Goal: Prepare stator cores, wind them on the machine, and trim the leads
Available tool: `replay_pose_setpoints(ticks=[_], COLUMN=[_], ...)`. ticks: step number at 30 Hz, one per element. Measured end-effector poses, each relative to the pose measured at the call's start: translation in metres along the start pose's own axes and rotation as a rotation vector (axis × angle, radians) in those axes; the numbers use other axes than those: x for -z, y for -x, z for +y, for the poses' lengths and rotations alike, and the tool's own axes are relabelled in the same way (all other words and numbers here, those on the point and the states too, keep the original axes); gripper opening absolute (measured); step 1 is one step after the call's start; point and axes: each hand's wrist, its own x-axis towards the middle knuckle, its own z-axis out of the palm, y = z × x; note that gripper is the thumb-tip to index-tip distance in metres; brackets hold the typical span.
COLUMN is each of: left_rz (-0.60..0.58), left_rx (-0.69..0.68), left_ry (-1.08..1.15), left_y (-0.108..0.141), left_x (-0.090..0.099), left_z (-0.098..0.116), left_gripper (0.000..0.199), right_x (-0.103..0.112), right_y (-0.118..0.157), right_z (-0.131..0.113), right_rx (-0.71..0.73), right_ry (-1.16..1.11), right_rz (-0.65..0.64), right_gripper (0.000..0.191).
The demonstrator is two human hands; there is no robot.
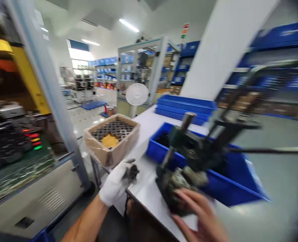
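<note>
A white glove with dark, soiled fingers covers my left hand (118,181), whose fingers are curled round a small dark metal part (132,172) above the table edge. My bare right hand (199,213) is at the base of a dark green hand press (179,144), its thumb and fingers apart. Whether those fingertips touch the press is blurred. To the left, a cardboard box (111,155) lined with plastic holds rows of dark ring-shaped parts, with a patch of yellow-brown board showing among them.
Blue bins (237,190) stand behind and beside the press on the white table (145,185). More blue trays (185,107) are stacked at its far end. The press's long lever reaches right. A framed machine (75,168) stands at the left.
</note>
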Motion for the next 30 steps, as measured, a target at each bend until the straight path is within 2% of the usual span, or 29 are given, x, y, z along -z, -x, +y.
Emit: replay_pose_setpoints(ticks=[3, 5, 7, 10, 14, 20, 25, 30], left_rz=[-0.018, -0.014, -0.042, -0.058, -0.025, -0.001, 0.012, -0.014], left_rx=[0.197, 0.252, 0.222, 0.182, 0.142, 0.088, 0.065, 0.105], left_ry=[0.366, 0.461, 0.436, 0.384, 0.263, 0.205, 0.133, 0.117], left_y=[0.033, 0.046, 0.054, 0.061, 0.063, 0.058, 0.058, 0.061], left_x=[-0.005, -0.003, -0.002, -0.004, -0.009, -0.013, -0.012, -0.009], left_z=[-0.015, -0.020, -0.020, -0.016, -0.016, -0.012, -0.010, -0.016], left_gripper=[0.061, 0.058, 0.072, 0.093, 0.085, 0.087, 0.081, 0.088], right_x=[-0.018, -0.031, -0.038, -0.035, -0.029, -0.031, -0.031, -0.028], right_y=[-0.011, -0.022, -0.030, -0.032, -0.029, -0.028, -0.028, -0.029], right_z=[-0.017, -0.025, -0.032, -0.037, -0.038, -0.043, -0.043, -0.043], right_rx=[0.050, 0.071, 0.079, 0.096, 0.126, 0.137, 0.189, 0.172], right_ry=[-0.111, -0.201, -0.249, -0.277, -0.248, -0.084, -0.082, -0.076], right_rz=[-0.092, -0.103, -0.100, -0.132, -0.137, 0.015, -0.012, -0.046], right_gripper=[0.042, 0.046, 0.047, 0.044, 0.041, 0.045, 0.040, 0.028])
